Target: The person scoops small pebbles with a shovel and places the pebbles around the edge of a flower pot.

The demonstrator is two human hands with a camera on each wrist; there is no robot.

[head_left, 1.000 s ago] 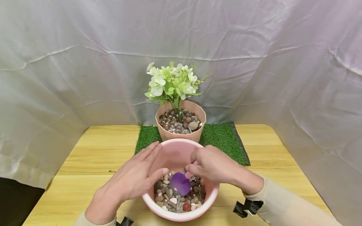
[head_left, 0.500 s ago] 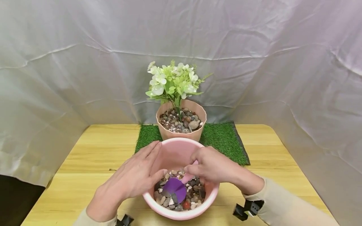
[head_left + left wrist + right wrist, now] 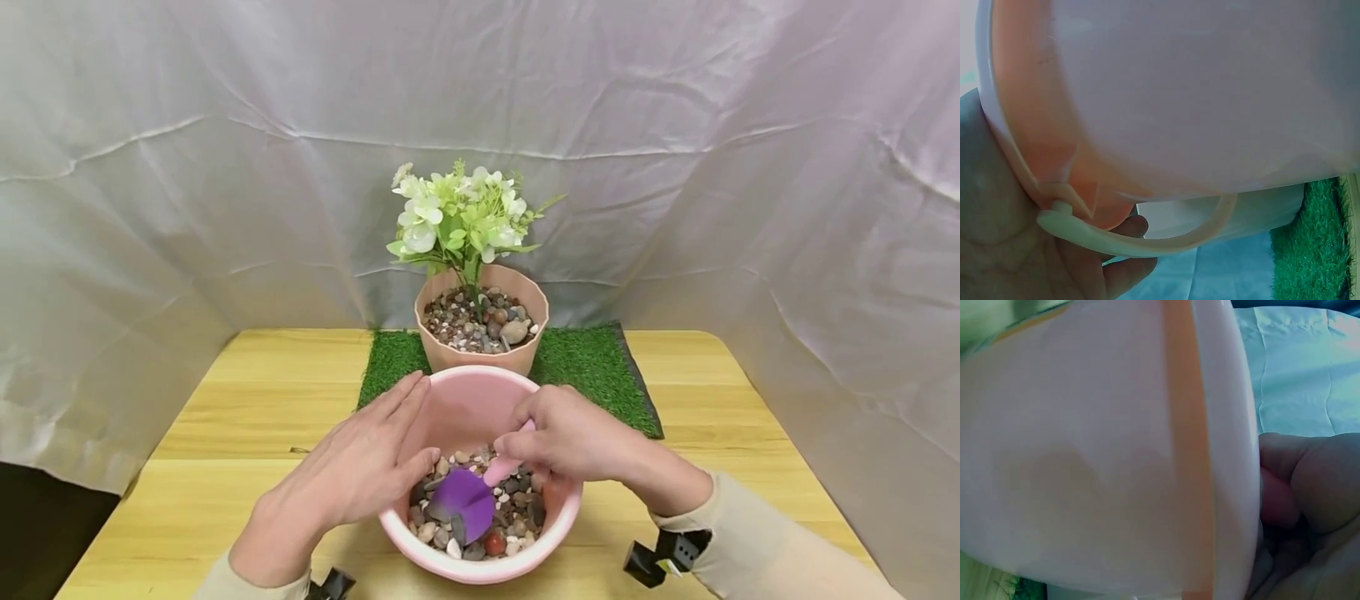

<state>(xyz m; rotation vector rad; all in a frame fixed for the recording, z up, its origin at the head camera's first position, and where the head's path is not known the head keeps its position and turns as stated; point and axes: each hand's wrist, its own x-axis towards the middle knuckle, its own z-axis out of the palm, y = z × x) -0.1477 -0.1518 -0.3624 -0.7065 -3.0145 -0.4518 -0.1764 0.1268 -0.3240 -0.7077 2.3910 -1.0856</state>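
Note:
A pink bucket, partly filled with mixed pebbles, stands at the front of the table. My left hand holds its left rim, thumb over the inside and fingers outside, behind the bail handle in the left wrist view. With curled fingers my right hand grips the pink handle of a small toy shovel. Its purple blade lies tilted among the pebbles, the lower edge partly covered by stones. In the right wrist view the bucket wall hides the blade.
Directly behind the bucket, a peach flowerpot with pebbles and a white-flowered plant stands on a green turf mat. Grey cloth hangs around the wooden table.
The shovel blade has moved left and nearer to me, down among the pebbles. My right hand has lately lifted slightly to the right, showing more of the handle. My left hand has barely moved.

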